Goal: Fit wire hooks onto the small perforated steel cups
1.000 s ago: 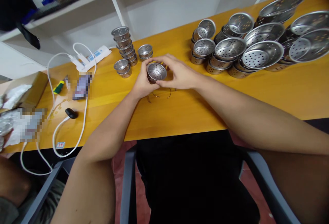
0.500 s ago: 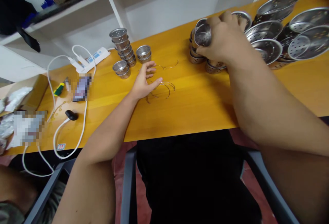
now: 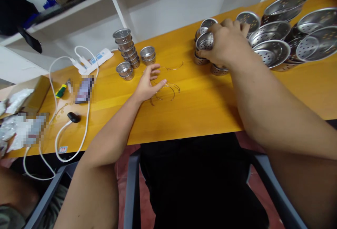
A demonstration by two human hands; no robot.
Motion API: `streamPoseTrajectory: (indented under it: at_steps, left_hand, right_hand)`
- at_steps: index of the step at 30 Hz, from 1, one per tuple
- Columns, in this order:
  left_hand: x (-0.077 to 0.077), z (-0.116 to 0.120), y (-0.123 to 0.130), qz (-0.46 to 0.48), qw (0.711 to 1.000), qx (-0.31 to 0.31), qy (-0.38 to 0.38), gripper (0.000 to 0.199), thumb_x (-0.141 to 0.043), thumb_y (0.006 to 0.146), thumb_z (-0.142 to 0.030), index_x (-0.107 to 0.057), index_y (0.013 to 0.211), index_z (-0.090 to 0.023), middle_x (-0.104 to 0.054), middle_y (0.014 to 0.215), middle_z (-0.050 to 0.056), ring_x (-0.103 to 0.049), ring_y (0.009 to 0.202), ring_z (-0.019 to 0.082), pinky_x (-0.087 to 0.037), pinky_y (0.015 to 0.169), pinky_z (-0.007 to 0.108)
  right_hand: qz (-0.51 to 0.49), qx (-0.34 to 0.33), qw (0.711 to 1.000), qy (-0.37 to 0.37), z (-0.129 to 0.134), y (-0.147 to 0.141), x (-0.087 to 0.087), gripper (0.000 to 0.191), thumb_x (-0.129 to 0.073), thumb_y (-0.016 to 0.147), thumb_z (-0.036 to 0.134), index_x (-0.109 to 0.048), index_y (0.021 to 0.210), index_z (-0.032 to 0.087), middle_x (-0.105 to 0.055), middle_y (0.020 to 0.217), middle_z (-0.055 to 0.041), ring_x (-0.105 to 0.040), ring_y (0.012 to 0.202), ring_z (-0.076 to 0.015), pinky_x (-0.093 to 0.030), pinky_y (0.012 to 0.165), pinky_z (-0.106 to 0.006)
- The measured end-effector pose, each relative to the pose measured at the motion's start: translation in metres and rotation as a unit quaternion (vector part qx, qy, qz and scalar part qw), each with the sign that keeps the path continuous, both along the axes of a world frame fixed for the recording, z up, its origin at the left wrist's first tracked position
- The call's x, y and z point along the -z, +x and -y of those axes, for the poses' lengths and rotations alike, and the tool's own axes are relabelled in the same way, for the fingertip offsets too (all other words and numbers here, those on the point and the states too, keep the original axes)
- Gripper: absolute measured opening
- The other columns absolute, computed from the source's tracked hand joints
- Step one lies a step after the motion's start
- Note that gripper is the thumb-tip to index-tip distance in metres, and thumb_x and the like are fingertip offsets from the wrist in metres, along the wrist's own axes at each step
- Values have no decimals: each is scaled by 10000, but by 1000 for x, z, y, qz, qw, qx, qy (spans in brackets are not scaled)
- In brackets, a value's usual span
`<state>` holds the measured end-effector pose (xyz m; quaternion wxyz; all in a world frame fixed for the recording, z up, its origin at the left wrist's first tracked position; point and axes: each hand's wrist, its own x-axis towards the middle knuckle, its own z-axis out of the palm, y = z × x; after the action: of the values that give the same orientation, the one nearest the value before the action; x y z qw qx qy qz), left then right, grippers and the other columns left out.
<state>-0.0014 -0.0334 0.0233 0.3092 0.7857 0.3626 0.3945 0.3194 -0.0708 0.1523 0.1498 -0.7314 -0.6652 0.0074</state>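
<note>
Left hand (image 3: 149, 84) rests beside curved wires (image 3: 172, 88) on the table (image 3: 189, 116) — fingers apart. Right hand (image 3: 228, 39): fingers clamped on a small perforated steel cup (image 3: 203, 42) at the small-cup stacks, some fingertips hidden. Right — wide perforated bowls (image 3: 313, 45), holed bottoms visible inside. Further back, left: nested cups (image 3: 126, 44), stacked tall.

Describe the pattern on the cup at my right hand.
The cup has small round holes, clearest in head view.
</note>
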Motion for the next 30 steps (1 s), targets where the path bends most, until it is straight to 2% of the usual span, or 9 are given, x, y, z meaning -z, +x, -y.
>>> streamPoseTrajectory:
  at_steps: [8,14,17,19,21,24,27,28,30]
  left_hand:
    - [-5,2,0,-3,1000,-3,6,721,-874,989,-607,-579,1573,-305,-699,1708,179,-781,1516,315,-692,1272,517]
    - [-2,1,-1,-13,1000,-3,15,710,-867,1003,-609,-586,1580,-307,-699,1689,170,-776,1520,311,-695,1272,507]
    - [0,-2,-3,-21,999,-3,43,669,-842,1045,-602,-590,1595,-315,-704,1686,167,-778,1523,323,-702,1261,519]
    - [-1,-7,-8,-38,995,-14,89,614,-830,1081,-594,-614,1589,-326,-699,1706,158,-750,1580,346,-662,1339,566]
    - [-7,-13,-14,-55,986,-59,149,580,-864,1081,-578,-648,1562,-336,-670,1752,145,-656,1712,381,-522,1500,632]
    - [-23,-20,-26,-58,954,-201,216,689,-988,985,-466,-634,1559,-326,-546,1860,156,-464,1873,420,-294,1633,679]
    - [-39,-25,-42,-73,901,-354,242,882,-1015,840,-221,-565,1598,-243,-395,1935,233,-330,1934,411,-211,1667,649]
    - [-42,-27,-47,-81,888,-393,225,927,-1011,808,-180,-537,1602,-242,-368,1957,232,-313,1942,405,-210,1668,650]
    - [-42,-33,-59,-74,880,-439,165,946,-1036,805,-200,-510,1589,-250,-386,1955,229,-349,1920,434,-246,1656,687]
  right_hand:
    - [-9,-16,999,28,-1,1,6,783,-894,1142,412,-663,1811,76,-536,1841,-356,-479,1770,-541,-236,1521,-626]
    - [-13,-5,999,30,-6,4,11,743,-867,1137,449,-700,1781,118,-525,1846,-347,-469,1768,-555,-265,1506,-684]
    - [-28,-10,998,57,-4,4,9,734,-822,1128,470,-707,1786,166,-529,1865,-310,-466,1771,-536,-263,1516,-662]
    - [-45,-17,995,83,0,3,6,714,-761,1139,487,-714,1787,189,-520,1889,-279,-456,1784,-500,-254,1531,-610]
    - [-60,-26,992,109,5,-1,3,692,-693,1161,515,-714,1786,220,-509,1916,-239,-446,1800,-447,-244,1547,-549]
    - [-71,-59,986,139,10,-7,3,628,-620,1186,560,-722,1750,303,-522,1925,-172,-448,1800,-372,-242,1560,-492]
    - [-77,-107,979,153,10,-14,8,559,-568,1198,581,-744,1679,358,-529,1923,-139,-443,1800,-336,-228,1576,-506]
    - [-82,-121,977,156,9,-16,10,542,-563,1193,584,-750,1658,378,-529,1925,-126,-444,1798,-338,-231,1578,-535]
    - [-103,-145,972,156,7,-20,15,510,-570,1171,605,-765,1619,461,-560,1913,-68,-440,1794,-396,-258,1547,-667]
